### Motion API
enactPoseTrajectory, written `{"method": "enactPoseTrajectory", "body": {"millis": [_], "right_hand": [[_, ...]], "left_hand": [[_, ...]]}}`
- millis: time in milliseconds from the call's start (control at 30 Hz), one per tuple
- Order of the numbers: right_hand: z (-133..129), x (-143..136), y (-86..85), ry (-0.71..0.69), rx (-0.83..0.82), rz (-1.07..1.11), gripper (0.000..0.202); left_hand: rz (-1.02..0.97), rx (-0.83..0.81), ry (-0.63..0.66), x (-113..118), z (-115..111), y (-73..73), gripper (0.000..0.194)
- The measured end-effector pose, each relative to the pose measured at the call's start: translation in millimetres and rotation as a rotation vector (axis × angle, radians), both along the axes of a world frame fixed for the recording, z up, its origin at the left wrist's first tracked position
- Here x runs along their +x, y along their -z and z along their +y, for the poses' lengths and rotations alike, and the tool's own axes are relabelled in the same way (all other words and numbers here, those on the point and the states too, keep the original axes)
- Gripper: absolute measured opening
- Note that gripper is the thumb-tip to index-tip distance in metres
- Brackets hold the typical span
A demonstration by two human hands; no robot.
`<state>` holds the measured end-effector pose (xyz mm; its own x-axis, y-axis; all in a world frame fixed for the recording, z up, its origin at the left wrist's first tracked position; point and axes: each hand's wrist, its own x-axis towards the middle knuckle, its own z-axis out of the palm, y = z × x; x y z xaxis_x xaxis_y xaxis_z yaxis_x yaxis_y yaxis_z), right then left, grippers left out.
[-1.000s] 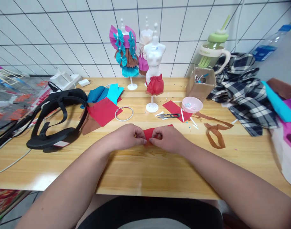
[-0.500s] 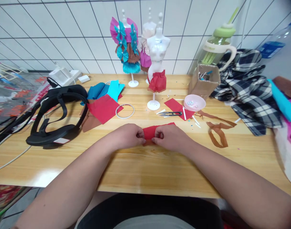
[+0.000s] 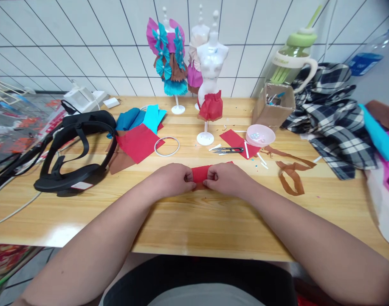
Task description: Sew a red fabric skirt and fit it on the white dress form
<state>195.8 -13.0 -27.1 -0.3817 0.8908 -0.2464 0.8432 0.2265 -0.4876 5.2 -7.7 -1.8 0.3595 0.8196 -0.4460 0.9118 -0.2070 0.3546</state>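
Note:
Between my hands is a strip of red fabric or crepe paper (image 3: 201,174), with a brown edge (image 3: 199,186) showing beneath it. My left hand (image 3: 177,180) pinches its left end, and my right hand (image 3: 225,180) pinches the right part, thumbs toward me. A red corner sticks out behind my right fingers. Straight ahead stands a small white mannequin (image 3: 210,63) with a red wrap (image 3: 211,107) round its hips. Black thread snips (image 3: 229,150) lie beyond my right hand on a flat red piece (image 3: 234,139). A pale ring (image 3: 167,146) rests beyond my left hand.
Dressed mannequins (image 3: 174,63) stand at the back. On the left are red sheets (image 3: 137,143) and a black headset (image 3: 76,157). To the right are a pink bowl (image 3: 264,138), brown strips (image 3: 291,180), a cardboard box (image 3: 272,108), a green-lidded bottle (image 3: 290,59) and checked cloth (image 3: 328,106).
The view has tilted slightly, so most things sit a little higher in the picture. My fingers keep their pinch on the red strip, with slightly more of its middle showing.

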Motion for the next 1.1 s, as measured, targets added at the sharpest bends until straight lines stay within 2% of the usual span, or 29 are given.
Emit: {"method": "enactPoseTrajectory", "body": {"millis": [100,200,267,333,400,467,533,633,867,1100], "right_hand": [[-0.6,-0.2,0.4,-0.005,0.019,-0.012,0.016],[-0.7,0.0,1.1,-0.008,0.024,-0.028,0.016],[-0.8,0.4,1.1,-0.015,0.02,-0.02,0.015],[-1.3,0.9,0.6,-0.025,0.019,-0.005,0.014],[-1.8,1.4,0.2,-0.04,0.029,0.002,0.015],[-2.1,1.8,0.2,-0.051,0.045,0.001,0.015],[-2.0,2.6,0.3,-0.055,0.04,0.017,0.014],[-1.3,5.1,-1.0,-0.056,0.004,0.062,0.012],[-4.2,15.2,-13.7,-0.054,-0.126,0.198,0.013],[-4.5,17.5,-13.6,-0.111,-0.11,0.211,0.02]], "left_hand": [[0.05,0.049,-0.025,-2.1,0.9,0.0,0.026],[0.01,0.219,0.012,-4.8,1.2,2.6,0.026],[-0.133,0.37,0.082,-3.5,-0.7,4.0,0.027],[-0.343,0.435,0.184,0.4,-3.4,4.8,0.034],[-0.465,0.404,0.276,5.2,-4.9,5.6,0.037],[-0.417,0.36,0.309,8.6,-4.0,7.0,0.027],[-0.295,0.315,0.303,9.9,-1.4,8.6,0.014],[-0.185,0.249,0.298,8.5,2.2,9.6,0.01],[-0.205,0.229,0.332,2.0,4.3,10.1,0.009],[-0.204,0.181,0.319,-3.7,6.4,6.8,0.006]]}}
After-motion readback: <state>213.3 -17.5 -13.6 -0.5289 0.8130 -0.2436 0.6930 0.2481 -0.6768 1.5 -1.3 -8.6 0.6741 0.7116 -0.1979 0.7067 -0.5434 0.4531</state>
